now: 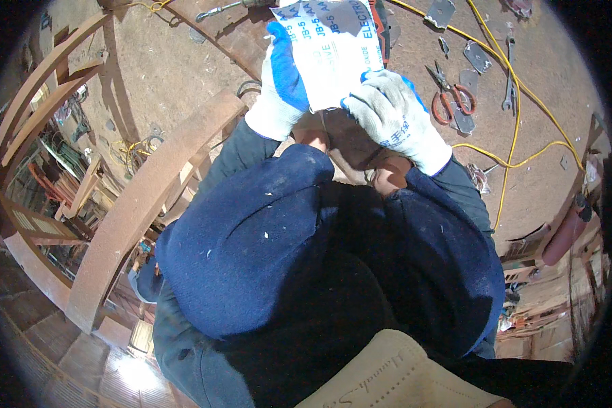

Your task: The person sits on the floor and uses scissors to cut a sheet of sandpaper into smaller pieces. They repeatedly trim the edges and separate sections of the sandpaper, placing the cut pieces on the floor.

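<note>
Showing, at far left, curved wooden beams [30, 102], arching beside a jumble of reddish rods [51, 187]. Moving right to a broad curved plank [139, 197], slanting upward toward the left sleeve [228, 160]. Including, at the upper edge, a metal tool [217, 10], perhaps a screwdriver, though lying too near the rim for certainty. With the gloved left hand [283, 85], grasping the left side of a white packet [330, 68]. Holding this packet up between both hands, beyond the blue trousers [245, 251] and in front of the brown floor [551, 61]. With the gloved right hand [396, 112], gripping the packet's lower right edge with bent fingers. Showing, farther right, red-handled cutters [449, 88] lying among metal plates [478, 56], then a wrench [510, 75] beside yellow cords [508, 164]. Ending, at far right, with a dark red cylinder [568, 231].
</note>
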Tool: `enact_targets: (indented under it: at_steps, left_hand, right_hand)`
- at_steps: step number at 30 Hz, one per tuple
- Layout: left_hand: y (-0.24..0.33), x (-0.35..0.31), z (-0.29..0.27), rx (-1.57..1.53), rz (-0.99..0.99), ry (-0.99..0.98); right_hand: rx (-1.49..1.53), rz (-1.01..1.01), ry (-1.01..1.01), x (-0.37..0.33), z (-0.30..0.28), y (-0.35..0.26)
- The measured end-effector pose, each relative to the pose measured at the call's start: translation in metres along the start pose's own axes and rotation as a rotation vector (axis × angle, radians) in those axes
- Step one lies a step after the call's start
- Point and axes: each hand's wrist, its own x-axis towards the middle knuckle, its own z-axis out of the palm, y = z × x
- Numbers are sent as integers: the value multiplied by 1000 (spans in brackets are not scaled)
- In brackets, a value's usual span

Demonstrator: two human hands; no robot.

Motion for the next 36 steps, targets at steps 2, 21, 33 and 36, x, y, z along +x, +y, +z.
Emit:
enact_targets:
  at_steps: [2, 21, 33, 36]
  left_hand:
    - [-1, 0, -10, 167, 72, -14]
    - [51, -32, -88, 1526, 140, 730]
    - [102, -63, -79, 1250, 146, 613]
    - [104, -69, -77, 1383, 165, 629]
  right_hand:
    - [-31, -34, -56, -1, 0, -3]
    - [-443, 987, -326, -176, -15, 84]
    - [-386, 768, -630, -154, -18, 83]
    - [-300, 893, -617, -145, -17, 77]
